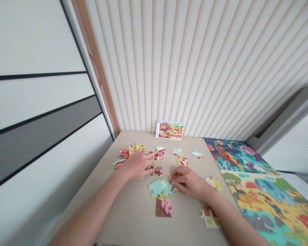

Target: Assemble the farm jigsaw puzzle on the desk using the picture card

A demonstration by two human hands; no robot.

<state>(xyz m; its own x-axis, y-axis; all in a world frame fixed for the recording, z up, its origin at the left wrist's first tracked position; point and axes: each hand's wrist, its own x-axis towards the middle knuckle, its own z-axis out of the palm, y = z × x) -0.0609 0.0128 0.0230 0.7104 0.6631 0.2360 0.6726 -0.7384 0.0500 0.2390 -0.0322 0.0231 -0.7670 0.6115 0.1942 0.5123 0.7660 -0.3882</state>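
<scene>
**Right fingers (pixel 176 184):** curled together, pinching a small yellow-green jigsaw piece (pixel 169 177), which is partly hidden under the fingertips.

**Left fingers (pixel 146 164):** spread and low over the worktop, gripping nothing, tips just beside a small red-and-yellow jigsaw cluster (pixel 156 170).

**At the hands:** a pale teal jigsaw section (pixel 156 188) lies just beside the right fingers. Directly below it sits a brown piece with a pink pig (pixel 165 206).

**Farther out:** a barn jigsaw piece (pixel 159 153) lies ahead of the left fingers, and a loose heap of red and yellow pieces (pixel 129 151) lies past the left hand. A white-fenced group of pieces (pixel 209 217) lies near the right forearm.

**Worktop (pixel 128 218):** beige, carrying every loose piece.

**Backdrop:** a farm picture card (pixel 169 130) stands against a ribbed cream wall panel (pixel 207 68). A large illustrated jigsaw board (pixel 256 194) lies along the worktop's right side, well apart from the hands.
</scene>
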